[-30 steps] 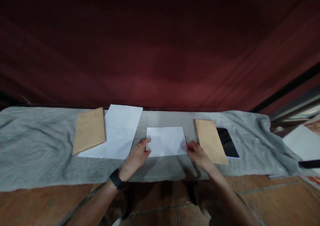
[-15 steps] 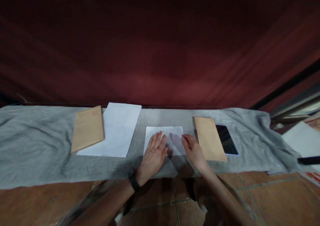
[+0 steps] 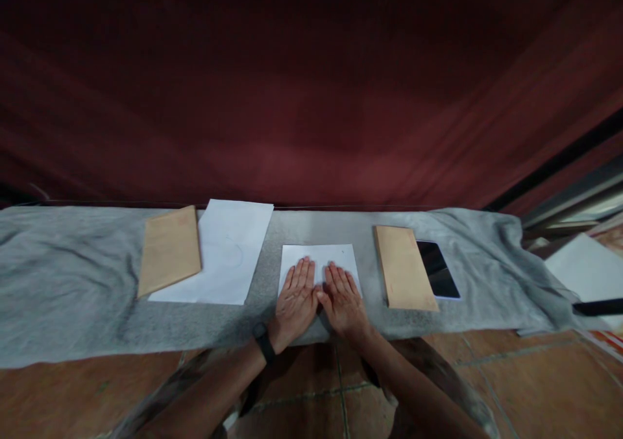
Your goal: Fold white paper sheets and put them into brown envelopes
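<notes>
while left hand [image 3: 296,298] lies flat on smaller paper [image 3: 319,252] | right hand [image 3: 343,301] likewise

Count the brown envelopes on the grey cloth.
2 visible: the left envelope partly overlaps the large white paper; the right envelope partly covers the tablet. Either could be a stack, so more may be hidden underneath.

A red drape [image 3: 311,89] hangs at 12 o'clock behind a rumpled gray cloth [image 3: 63,283]. Toward 8 o'clock, an envelope [image 3: 169,251] overlaps white sheets [image 3: 233,251]; toward 4, another envelope [image 3: 405,267] partly covers a tablet [image 3: 439,270]. Brown tiles [image 3: 530,377] lie toward 5, white paper [image 3: 586,267] toward 3.
</notes>
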`<state>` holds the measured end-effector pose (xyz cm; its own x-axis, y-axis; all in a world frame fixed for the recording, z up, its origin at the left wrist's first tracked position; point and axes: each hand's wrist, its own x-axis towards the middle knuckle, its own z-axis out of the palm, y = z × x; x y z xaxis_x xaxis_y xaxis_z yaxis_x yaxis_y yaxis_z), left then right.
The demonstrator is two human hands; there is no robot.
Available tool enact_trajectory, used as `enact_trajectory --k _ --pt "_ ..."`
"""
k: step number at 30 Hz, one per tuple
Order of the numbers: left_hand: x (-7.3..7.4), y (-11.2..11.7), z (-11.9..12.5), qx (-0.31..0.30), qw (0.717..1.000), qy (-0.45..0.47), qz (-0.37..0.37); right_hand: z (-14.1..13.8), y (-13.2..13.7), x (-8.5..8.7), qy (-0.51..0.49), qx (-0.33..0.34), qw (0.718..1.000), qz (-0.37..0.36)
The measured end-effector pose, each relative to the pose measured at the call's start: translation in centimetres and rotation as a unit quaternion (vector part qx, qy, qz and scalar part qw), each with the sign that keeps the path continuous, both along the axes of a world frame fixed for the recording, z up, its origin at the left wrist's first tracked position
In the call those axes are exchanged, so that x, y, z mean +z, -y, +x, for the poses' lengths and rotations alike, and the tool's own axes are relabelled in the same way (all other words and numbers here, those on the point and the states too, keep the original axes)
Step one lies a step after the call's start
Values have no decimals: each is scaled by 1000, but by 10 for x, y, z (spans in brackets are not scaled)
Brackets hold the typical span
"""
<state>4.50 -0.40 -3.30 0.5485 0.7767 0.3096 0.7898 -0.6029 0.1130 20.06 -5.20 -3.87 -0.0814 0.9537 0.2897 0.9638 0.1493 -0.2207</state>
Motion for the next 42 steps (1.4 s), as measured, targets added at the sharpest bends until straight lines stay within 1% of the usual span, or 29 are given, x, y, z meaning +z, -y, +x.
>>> enact_trajectory --k 6,10,14,19,24,26,28,30,32,34,35,38,42 --pt "6 -7 -15 56 998 13 -3 15 1 -6 47 -36 998 33" --pt "8 -7 -21 75 997 9 -8 28 4 -9 51 -53 996 45" --pt "9 -6 -22 93 996 8 -12 37 7 -11 57 -79 994 39" --pt "8 -6 -20 103 995 13 -10 37 9 -12 57 -106 993 19" --pt "6 -6 -21 102 995 16 0 31 7 -12 38 -122 992 23" --pt "4 -6 -22 101 995 16 4 31 5 -9 30 -139 989 32" --pt "3 -7 -23 100 995 16 9 30 2 -3 23 -152 987 40" --pt "3 -7 -23 100 995 16 12 28 -5 7 18 -138 989 42" --pt "3 -7 -23 99 995 17 11 22 -14 16 10 -92 995 31" --pt "4 -8 -23 97 995 17 9 12 -26 21 0 -39 999 9" --pt "5 -8 -23 95 995 16 8 7 -32 21 -4 -18 1000 -1" --pt "6 -8 -24 94 995 15 13 -8 -48 16 -10 15 1000 -12" --pt "5 -7 -23 98 995 23 15 -15 -57 6 5 22 1000 10"
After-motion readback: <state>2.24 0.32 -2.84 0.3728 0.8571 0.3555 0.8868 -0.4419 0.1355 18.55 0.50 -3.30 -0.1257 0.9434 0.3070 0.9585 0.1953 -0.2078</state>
